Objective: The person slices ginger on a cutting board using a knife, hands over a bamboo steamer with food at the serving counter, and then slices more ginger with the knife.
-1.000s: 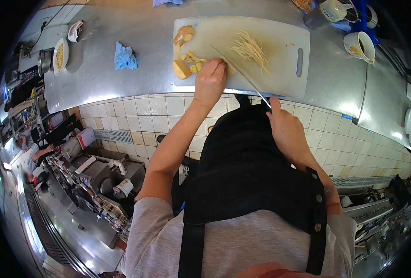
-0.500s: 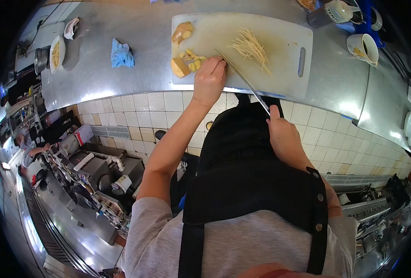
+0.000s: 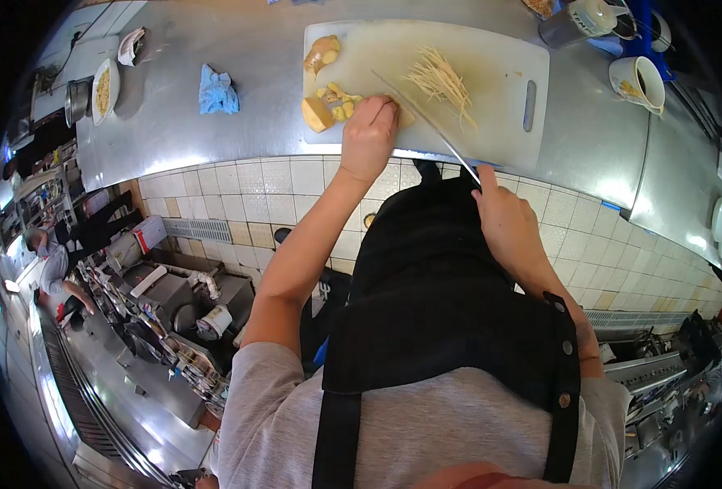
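Note:
My left hand [image 3: 369,140] is closed, its curled fingertips pressing a pale yellow piece of ginger [image 3: 407,119] onto the white cutting board [image 3: 491,49]. Most of that piece is hidden under the fingers. A knife [image 3: 446,143] is held in my right hand [image 3: 508,218], its blade slanting up and left over the board, just right of the ginger piece. Beyond the blade lies a pile of thin ginger strips [image 3: 441,81]. Left of my left hand are a cut ginger block [image 3: 317,116], small ginger trimmings [image 3: 335,96] and a knobbly ginger root [image 3: 322,55].
On the steel counter [image 3: 271,73] lies a crumpled blue cloth [image 3: 217,90]. A white dish [image 3: 105,94] of yellowish bits stands far left. To the right are a white cup [image 3: 636,83] and a clear jug [image 3: 577,24]. Another person [image 3: 55,261] is at the far left.
The knife has shifted slightly away from my left fingertips, with its tip higher and further left. More of the ginger piece shows. My right hand has moved a little right.

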Action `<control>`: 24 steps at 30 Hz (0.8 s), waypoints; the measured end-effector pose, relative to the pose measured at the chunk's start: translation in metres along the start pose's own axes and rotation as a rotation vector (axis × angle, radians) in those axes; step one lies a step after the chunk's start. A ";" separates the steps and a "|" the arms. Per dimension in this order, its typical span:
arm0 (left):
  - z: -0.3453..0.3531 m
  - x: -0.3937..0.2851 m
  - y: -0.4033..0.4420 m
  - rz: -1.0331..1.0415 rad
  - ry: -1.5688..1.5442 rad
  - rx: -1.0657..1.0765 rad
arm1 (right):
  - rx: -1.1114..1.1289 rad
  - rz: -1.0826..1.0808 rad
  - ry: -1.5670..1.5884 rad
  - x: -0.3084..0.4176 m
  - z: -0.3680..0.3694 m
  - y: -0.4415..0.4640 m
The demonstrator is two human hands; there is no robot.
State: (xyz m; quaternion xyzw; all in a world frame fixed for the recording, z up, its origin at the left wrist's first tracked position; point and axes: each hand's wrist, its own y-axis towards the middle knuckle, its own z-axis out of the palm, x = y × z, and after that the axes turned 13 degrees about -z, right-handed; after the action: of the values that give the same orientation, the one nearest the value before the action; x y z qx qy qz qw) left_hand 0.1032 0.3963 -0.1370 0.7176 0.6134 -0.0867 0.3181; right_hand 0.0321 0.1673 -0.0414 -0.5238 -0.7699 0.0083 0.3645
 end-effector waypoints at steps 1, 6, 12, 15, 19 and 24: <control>0.001 0.000 0.000 0.000 0.003 -0.005 | 0.018 0.002 0.011 0.001 0.001 -0.004; 0.000 0.000 0.000 -0.003 -0.010 -0.006 | 0.089 0.036 0.055 -0.001 0.001 -0.013; 0.000 -0.002 0.000 -0.009 0.005 -0.016 | 0.095 0.034 0.045 -0.004 0.007 -0.005; 0.002 0.000 -0.001 -0.013 0.014 -0.015 | 0.028 -0.008 0.054 -0.007 0.018 0.009; 0.001 0.000 -0.001 -0.022 -0.002 -0.023 | -0.008 -0.050 0.020 -0.012 0.019 0.023; 0.003 0.000 -0.002 -0.017 -0.042 -0.050 | -0.049 -0.023 -0.029 -0.005 0.006 0.014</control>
State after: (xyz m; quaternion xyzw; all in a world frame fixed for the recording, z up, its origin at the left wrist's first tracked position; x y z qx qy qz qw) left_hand 0.1024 0.3949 -0.1405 0.7021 0.6148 -0.0891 0.3481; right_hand 0.0406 0.1717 -0.0547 -0.5237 -0.7810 -0.0072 0.3403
